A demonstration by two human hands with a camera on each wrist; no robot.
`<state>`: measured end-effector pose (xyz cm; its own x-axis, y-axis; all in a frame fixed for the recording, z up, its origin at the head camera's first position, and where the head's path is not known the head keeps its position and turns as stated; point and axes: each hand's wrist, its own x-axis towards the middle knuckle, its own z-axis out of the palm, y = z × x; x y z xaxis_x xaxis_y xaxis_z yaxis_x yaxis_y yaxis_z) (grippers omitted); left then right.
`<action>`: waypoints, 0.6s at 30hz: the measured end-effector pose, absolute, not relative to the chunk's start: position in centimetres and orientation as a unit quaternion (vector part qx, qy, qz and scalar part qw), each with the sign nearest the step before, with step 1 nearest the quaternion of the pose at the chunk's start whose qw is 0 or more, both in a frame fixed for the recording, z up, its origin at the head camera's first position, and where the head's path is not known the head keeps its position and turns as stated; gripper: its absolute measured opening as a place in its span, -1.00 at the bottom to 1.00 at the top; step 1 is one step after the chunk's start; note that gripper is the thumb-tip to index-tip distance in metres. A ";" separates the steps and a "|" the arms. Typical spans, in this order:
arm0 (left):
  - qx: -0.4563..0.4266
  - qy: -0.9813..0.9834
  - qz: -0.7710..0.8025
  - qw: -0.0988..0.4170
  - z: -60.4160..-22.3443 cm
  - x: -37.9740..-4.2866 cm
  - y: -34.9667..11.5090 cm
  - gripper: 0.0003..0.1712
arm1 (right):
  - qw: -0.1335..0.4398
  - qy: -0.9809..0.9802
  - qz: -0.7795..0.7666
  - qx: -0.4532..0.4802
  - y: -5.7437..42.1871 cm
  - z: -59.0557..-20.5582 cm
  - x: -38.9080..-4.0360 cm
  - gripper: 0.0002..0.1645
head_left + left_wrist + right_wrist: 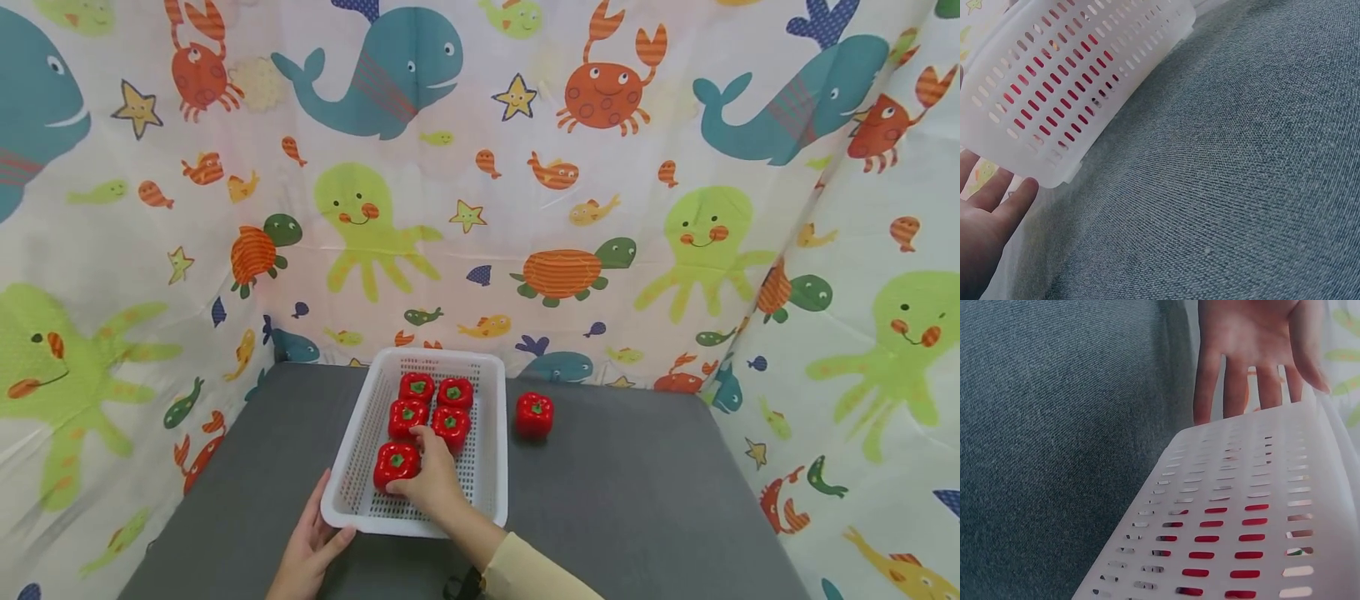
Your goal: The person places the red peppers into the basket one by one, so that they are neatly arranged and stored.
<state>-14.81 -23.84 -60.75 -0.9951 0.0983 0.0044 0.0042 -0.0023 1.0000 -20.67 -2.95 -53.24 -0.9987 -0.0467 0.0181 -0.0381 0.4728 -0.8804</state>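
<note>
In the head view, a white slotted plastic basket (493, 450) holds several glossy red bell peppers (451, 427) with green stems. My right hand (437, 479) reaches over its front right part and grips the front left bell pepper (396, 461), thumb at its near side, fingers behind. My left hand (309, 542) rests against the basket's front left corner, its thumb by the front rim. The right wrist view shows this left hand (1254, 344) with straight fingers passing behind the basket wall (1335, 506); it appears too in the left wrist view (985, 225).
One more red bell pepper (534, 415) stands on the grey tabletop (615, 483), right of the basket. A white curtain (480, 233) printed with sea animals hangs behind and along both sides. A dark item (462, 586) lies near my right sleeve, too small to identify.
</note>
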 end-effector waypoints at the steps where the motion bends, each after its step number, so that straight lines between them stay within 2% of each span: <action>1: 0.036 0.706 0.706 0.032 -60.7 -14.8 -23.8 0.09 | 0.000 0.856 -0.516 -0.026 -2.9 -53.2 -20.6 -0.02; 10: 0.041 0.695 0.717 0.040 -60.8 -14.7 -23.8 0.10 | -0.028 0.843 -0.537 -0.024 -2.5 -53.0 -19.8 -0.07; 18: 0.030 0.700 0.713 0.036 -60.7 -14.7 -23.9 0.12 | -0.038 0.812 -0.582 -0.039 -1.3 -51.0 -19.9 -0.11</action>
